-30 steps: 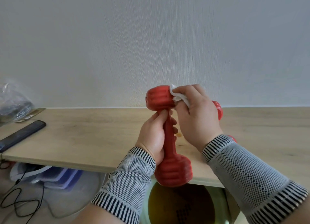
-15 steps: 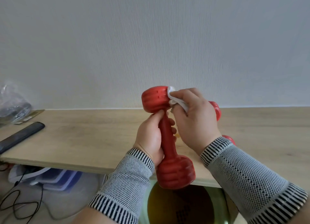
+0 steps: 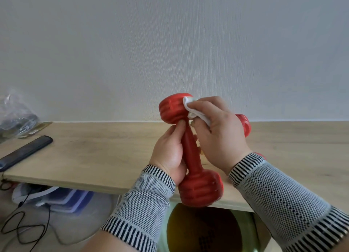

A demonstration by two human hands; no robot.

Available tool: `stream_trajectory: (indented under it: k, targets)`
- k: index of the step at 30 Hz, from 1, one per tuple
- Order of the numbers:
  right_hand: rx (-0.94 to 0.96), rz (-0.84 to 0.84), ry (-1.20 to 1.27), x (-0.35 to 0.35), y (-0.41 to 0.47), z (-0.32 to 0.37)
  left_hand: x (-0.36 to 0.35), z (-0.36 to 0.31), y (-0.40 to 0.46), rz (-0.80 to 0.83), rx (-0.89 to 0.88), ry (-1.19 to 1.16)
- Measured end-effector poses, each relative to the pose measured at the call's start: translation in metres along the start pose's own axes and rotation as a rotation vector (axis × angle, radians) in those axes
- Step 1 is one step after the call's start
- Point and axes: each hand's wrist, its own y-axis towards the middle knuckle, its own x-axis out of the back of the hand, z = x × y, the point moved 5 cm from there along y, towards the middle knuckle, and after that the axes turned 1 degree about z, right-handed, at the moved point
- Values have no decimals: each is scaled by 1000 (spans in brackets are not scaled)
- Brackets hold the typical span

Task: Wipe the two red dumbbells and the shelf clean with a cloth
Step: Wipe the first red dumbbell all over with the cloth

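Since a second ago, I note the held dumbbell [image 3: 190, 153] has tipped slightly, its upper head leaning further left, and the cloth has slid along that head. Largest first: the shelf [image 3: 94, 157] runs across the view, unwiped as far as I can judge. I hold the dumbbell near upright above its front edge, presumably so each ribbed head is exposed in turn. My left hand [image 3: 170, 157] wraps the shaft, steadying it against the rubbing. My right hand [image 3: 219, 134] pinches the white cloth [image 3: 190, 108] and presses it on the upper head. A second dumbbell [image 3: 244, 125] lies on the shelf behind my right hand, mostly hidden. Hands are close together, each gripping its own item.
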Motion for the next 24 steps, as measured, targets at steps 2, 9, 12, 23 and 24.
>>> stream_trajectory:
  k: [2,9,12,23,24]
  targets:
    - [-33,0,19,0,1,-5,3,2,2,-21,7,34]
    - [-168,1,10,2,-1,-19,2,10,2,9,29,70]
    - [-190,-10,0,2,-1,-20,0,11,2,1,24,62]
    - [-115,-16,-74,2,-7,-21,-4,11,2,22,75,8]
    - [-165,-12,-77,3,-7,-26,-4,11,2,22,72,13]
